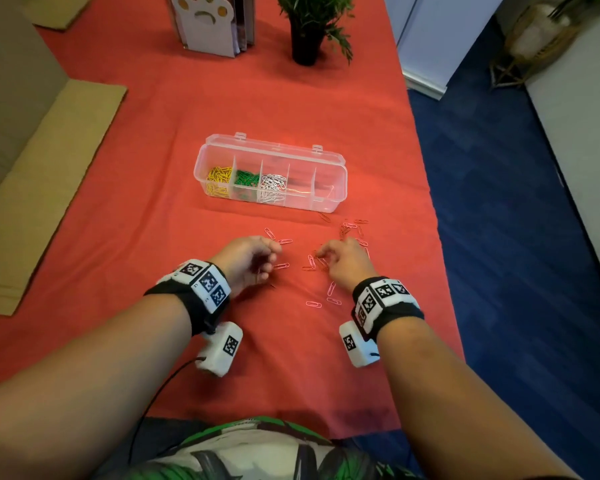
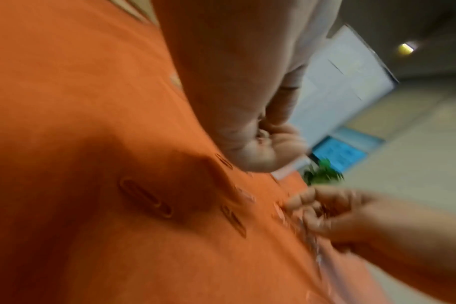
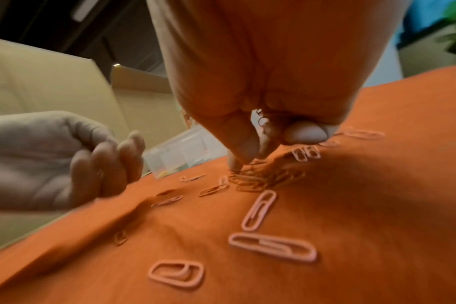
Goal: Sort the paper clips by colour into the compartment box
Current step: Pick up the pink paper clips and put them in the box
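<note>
The clear compartment box (image 1: 338, 188) lies open on the cloth, with yellow (image 1: 219, 178), green (image 1: 246, 177) and white clips (image 1: 273, 185) in its three left cells. Loose pink clips (image 3: 272, 246) and orange clips (image 3: 250, 180) lie scattered in front of it. My right hand (image 1: 342, 259) holds a bunch of orange clips (image 3: 269, 121) in its curled fingers, while its thumb and forefinger (image 3: 241, 152) touch the orange pile. My left hand (image 1: 253, 258) hovers just left of it with its fingers curled towards the palm (image 2: 257, 131). No clip shows in it.
The red-orange cloth (image 1: 153, 202) covers the table, whose right edge drops to a blue floor (image 1: 499, 202). A potted plant (image 1: 307, 29) and a paw-print file holder (image 1: 208, 22) stand at the back. Flat cardboard (image 1: 49, 174) lies on the left.
</note>
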Tool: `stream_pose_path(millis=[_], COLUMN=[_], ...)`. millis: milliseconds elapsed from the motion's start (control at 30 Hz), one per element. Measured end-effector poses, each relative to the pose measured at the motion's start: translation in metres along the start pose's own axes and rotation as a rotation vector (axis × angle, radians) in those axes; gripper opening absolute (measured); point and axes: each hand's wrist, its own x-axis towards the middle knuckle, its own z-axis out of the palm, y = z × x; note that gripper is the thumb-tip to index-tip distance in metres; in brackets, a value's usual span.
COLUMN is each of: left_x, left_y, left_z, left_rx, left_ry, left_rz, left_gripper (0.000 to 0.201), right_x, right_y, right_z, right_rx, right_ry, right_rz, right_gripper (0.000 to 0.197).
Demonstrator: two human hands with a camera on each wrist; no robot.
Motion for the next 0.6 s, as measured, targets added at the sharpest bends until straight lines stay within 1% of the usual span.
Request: stream_pose_path(millis=[33, 100, 133, 200, 267, 300, 367, 467, 533, 600], left_x=[0.003, 0.008, 0.010, 0.009, 0.012, 0.012, 0.012, 0.013, 0.014, 0.016], left_y=[-0.004, -0.011, -0.013, -0.018, -0.022, -0.023, -0.027, -0.031, -0.032, -0.032], left_z=[0.003, 0.007, 0.008, 0.010, 0.011, 0.012, 0.013, 0.012, 0.012, 0.010], left_rx=[0.164, 0.558, 0.741, 1.060, 1.273, 1.362, 1.475, 1.518, 1.537, 1.491], left_ry=[0.068, 0.194, 0.219, 0.262, 0.264, 0.254, 0.245, 0.238, 0.226, 0.221], left_rz=[0.054, 0.218, 0.302, 0.406, 0.474, 0.485, 0.492, 0.507, 0.481, 0.451], left_gripper=[0.020, 0.013, 0.010, 0.018, 0.027, 0.029, 0.027, 0.025, 0.026, 0.025], right_x=[-0.001, 0.000, 0.000, -0.002, -0.004, -0.006, -0.009, -0.013, -0.015, -0.017], right_y=[0.003, 0.008, 0.009, 0.009, 0.007, 0.005, 0.000, -0.006, -0.009, -0.011], right_z=[-0.001, -0.004, -0.006, -0.006, -0.002, 0.002, 0.009, 0.018, 0.021, 0.021], right_rx=[0.005, 0.000, -0.004, -0.042, -0.113, -0.147, -0.204, -0.241, -0.216, -0.144], right_ry=[0.014, 0.061, 0.081, 0.095, 0.096, 0.098, 0.102, 0.072, 0.024, -0.044], right_rz=[0.019, 0.071, 0.090, 0.100, 0.067, 0.043, -0.004, -0.059, -0.085, -0.107], right_gripper=[0.032, 0.033, 0.031, 0.024, 0.018, 0.018, 0.019, 0.020, 0.023, 0.023])
